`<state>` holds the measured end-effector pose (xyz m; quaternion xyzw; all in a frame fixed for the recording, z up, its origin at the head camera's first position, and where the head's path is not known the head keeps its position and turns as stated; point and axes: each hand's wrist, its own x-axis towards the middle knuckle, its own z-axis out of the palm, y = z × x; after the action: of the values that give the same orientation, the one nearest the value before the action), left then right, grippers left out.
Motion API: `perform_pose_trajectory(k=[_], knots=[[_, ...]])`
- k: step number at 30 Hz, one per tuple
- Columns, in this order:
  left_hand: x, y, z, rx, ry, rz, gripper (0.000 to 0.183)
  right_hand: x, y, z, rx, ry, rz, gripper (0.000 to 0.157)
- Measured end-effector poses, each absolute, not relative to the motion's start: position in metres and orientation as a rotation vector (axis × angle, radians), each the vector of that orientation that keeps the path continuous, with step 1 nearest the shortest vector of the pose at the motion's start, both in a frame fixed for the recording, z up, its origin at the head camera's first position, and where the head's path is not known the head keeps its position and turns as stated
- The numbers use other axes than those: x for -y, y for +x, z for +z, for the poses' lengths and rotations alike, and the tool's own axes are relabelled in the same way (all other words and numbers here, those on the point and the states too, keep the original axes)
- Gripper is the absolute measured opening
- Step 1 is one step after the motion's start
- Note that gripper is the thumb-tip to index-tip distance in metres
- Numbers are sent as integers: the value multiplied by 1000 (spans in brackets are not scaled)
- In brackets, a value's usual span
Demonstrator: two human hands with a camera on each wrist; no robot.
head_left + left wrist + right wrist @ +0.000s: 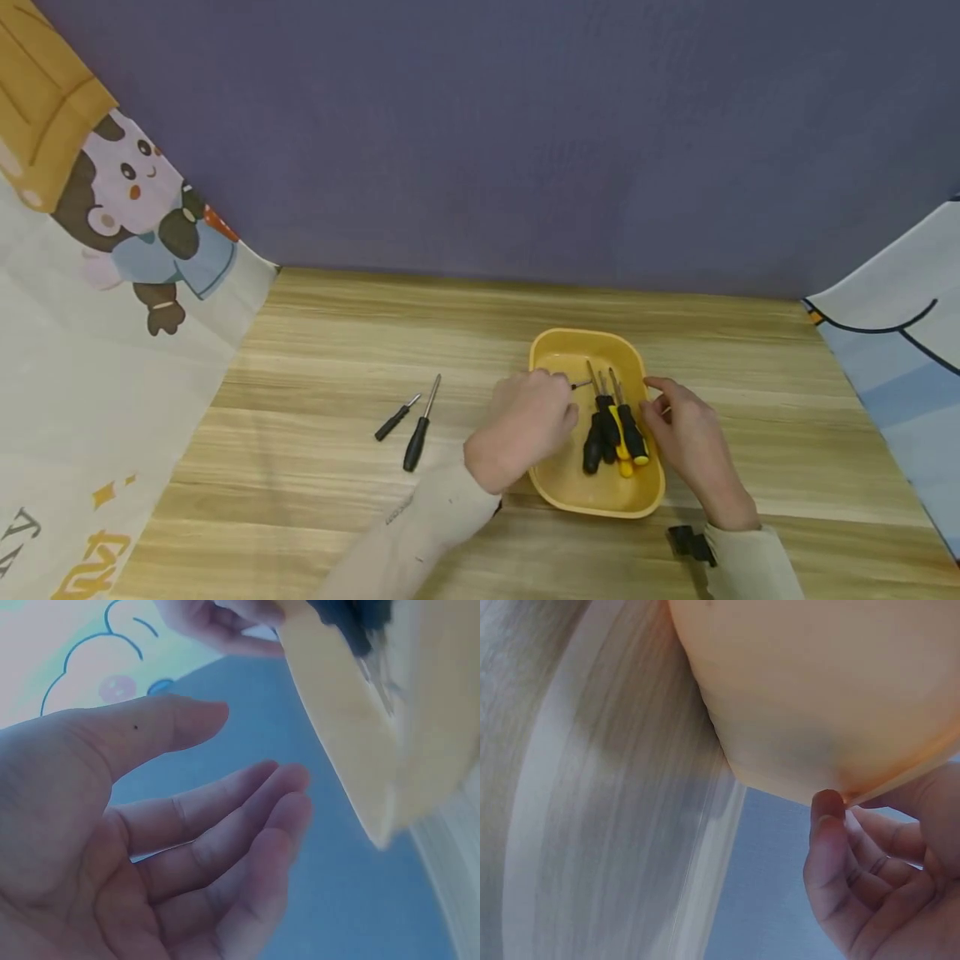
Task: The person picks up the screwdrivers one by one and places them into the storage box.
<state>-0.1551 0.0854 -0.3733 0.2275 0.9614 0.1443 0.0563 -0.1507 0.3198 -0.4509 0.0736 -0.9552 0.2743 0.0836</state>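
A yellow plastic tray (558, 492) holds several screwdrivers (632, 433) with black or black-and-yellow handles, shafts toward the far end. My right hand (686, 429) pinches the tray's right rim; in the right wrist view its thumb and index finger meet at the tray edge (900, 776). Over the left rim hangs my left hand (528, 421). The left wrist view shows that hand (187, 832) with loosely bent fingers, thumb apart, and nothing between them. Just beyond its knuckles, a small screwdriver (582, 384) shows inside the tray, partly hidden by the hand.
Left of the tray, two black-handled screwdrivers lie on the wooden table (315, 467): a short one (396, 418) and a longer one (422, 425). A dark blue-purple backdrop (525, 150) rises behind the table. Cartoon-printed cloth (97, 333) borders the left side.
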Motion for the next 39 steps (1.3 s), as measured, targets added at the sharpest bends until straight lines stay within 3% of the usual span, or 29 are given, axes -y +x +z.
perform_pose_trajectory(k=[9,16,21,31,39], knots=[[-36,-139,-386,-3029,557,360,21,-321,-151,-452,2874,207,826,33],[-2,-128,-404,-3084,462,336,30,-322,-151,-452,2867,203,823,33],[13,-123,-412,-3101,357,356,33,-323,-151,-452,2871,202,819,33],[41,-122,-430,-3092,190,420,18,-323,-151,-453,2874,201,813,34],[49,-124,-442,-3069,139,387,24,-325,-151,-452,2860,205,809,33]])
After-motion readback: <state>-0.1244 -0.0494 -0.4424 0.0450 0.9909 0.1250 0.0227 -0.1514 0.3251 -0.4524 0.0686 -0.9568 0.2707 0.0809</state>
